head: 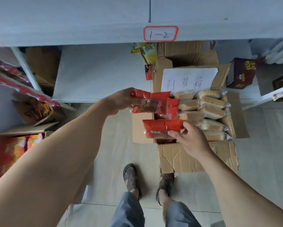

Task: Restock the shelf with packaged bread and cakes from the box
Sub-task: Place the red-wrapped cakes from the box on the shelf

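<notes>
Shelf (75, 74): grey, bare, left of the box.
Box (183, 156): cardboard, open, on the floor; pale bread packs (211, 110) fill its right side.
Left hand (122, 100): above the box's left edge, gripping a bunch of red packs (158, 104).
Right hand (191, 140): over the box's near side, pinching a single red pack (160, 128).

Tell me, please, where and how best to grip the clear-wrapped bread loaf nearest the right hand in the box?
Probably from above, pinching across the short width of the bread loaf; its neighbours hem in its long sides, and only its top face is exposed.

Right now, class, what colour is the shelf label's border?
Red, seen in the head view.
</notes>
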